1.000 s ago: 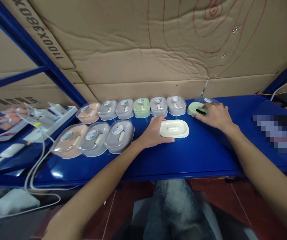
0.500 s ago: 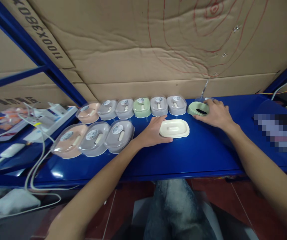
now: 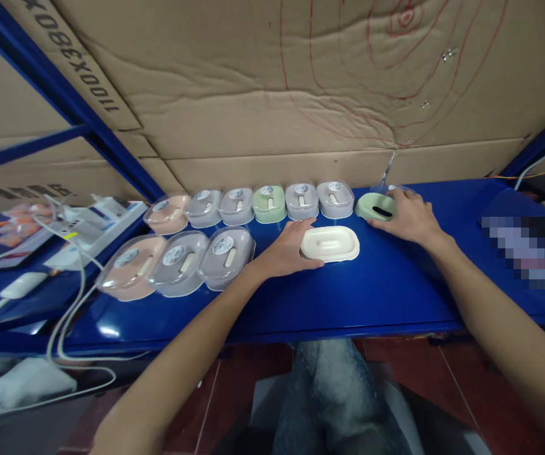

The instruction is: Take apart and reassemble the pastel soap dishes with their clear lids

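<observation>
My left hand [image 3: 287, 251] is curled round the left end of a shallow cream-white oval dish [image 3: 332, 243], which has a raised oval ridge in its middle and rests on the blue table. Farther right, my right hand [image 3: 415, 218] grips the right side of a light green oval piece [image 3: 366, 206] with a dark slot in its top. Its fingertips are partly hidden behind that piece. Just beyond it, part of a clear plastic cover [image 3: 379, 188] shows. Left of the green piece stands a lilac box with a clear lid [image 3: 335, 201].
Several lidded boxes in peach, lilac and green line the back; a shorter row, including a peach box [image 3: 133, 268], stands in front. At left are a white power strip [image 3: 95, 230] and cables. A cardboard wall [image 3: 234, 82] rises behind the table [image 3: 348, 303]. A blurred-out item lies right.
My left hand has shifted very slightly left at the end of the white dish. The right hand and the green piece stay almost where they were.
</observation>
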The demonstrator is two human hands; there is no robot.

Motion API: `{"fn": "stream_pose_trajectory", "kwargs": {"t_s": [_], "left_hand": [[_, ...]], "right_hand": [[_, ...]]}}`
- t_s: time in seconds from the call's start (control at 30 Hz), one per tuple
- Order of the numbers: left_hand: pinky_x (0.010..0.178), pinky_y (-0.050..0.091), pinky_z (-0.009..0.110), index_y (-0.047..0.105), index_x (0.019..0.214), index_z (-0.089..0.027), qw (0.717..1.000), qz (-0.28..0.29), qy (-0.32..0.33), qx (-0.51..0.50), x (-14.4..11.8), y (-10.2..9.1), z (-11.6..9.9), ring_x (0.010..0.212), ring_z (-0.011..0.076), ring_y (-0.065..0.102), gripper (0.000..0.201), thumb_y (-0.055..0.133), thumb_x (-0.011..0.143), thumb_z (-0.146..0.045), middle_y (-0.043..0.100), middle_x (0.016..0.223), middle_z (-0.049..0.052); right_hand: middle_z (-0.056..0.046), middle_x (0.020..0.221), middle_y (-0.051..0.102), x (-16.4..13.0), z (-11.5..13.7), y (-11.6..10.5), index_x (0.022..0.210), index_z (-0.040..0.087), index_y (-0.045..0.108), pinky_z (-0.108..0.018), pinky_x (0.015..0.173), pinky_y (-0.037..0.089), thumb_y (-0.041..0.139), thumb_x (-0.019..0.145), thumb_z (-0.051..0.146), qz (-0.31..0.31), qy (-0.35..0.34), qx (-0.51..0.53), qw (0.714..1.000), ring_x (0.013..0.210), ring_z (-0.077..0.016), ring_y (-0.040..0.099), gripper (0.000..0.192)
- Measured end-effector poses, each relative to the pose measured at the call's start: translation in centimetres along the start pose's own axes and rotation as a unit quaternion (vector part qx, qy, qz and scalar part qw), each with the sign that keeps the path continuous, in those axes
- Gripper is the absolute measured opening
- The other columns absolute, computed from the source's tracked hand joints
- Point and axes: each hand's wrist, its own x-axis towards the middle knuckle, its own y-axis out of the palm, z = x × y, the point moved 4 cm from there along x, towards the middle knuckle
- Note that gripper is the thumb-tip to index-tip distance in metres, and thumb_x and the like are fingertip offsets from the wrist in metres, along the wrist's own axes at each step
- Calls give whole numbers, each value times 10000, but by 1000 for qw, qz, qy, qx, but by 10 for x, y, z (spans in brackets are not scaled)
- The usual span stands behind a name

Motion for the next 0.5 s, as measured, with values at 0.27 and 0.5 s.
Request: {"fn": "stream_pose_trajectory", "kwargs": {"t_s": [0.27,0.5], "left_hand": [[1289,380,632,409,1668,-223,1000,-1,4,-3,-1,0,-1,1528,420,462,1025,900,802,-464,555,1620,162],[1314,352,636,401,1669,-234,1000,-8,17,-9,1,1,2,1572,421,419,1074,922,767,-498,541,1623,162]], "right_hand": [[-252,1444,673,0,1,-4,1450,214,580,-640,998,525,765,768,787,-8,18,18,1000,1335,-527,606,909],[-265,1319,698,-8,7,-25,1341,202,657,-658,1014,515,679,834,840,-144,42,85,985,1292,-525,615,815]]}}
